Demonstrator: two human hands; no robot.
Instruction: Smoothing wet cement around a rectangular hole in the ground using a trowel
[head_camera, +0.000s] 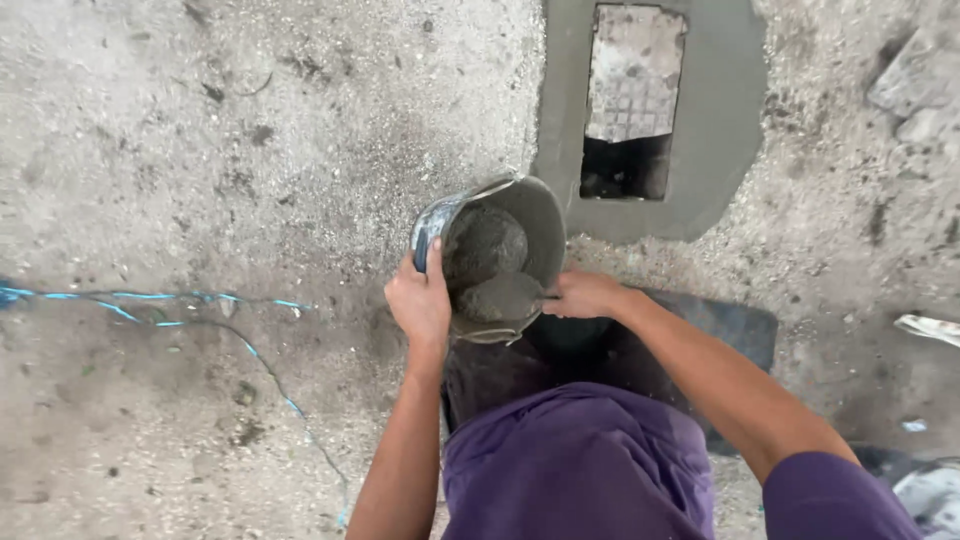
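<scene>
Mortar (487, 262) fills the tilted metal pan (545, 215) that we hold over the ground, just below the freshly plastered frame (715, 130) around a rectangular opening. Our left hand (420, 300) has its fingers closed around the pan's near rim, thumb over the edge. Our right hand (583, 293) is closed on a tool (505, 297) whose blade carries a lump of the grey mix; the handle is buried in the fist, so we cannot say what kind it is. To do this well, we judge the pan should stay steeply tipped and steady in the left hand while the right draws the mix toward the lip in small loads. Beyond the hands, a blue cord (150, 300) trails across the gritty floor (200, 150). Our purple clothing (580, 465) covers what lies beneath us, the dark sheet (735, 330) under the pan is partly hidden, and the opening's lower depth is too dark to read.
</scene>
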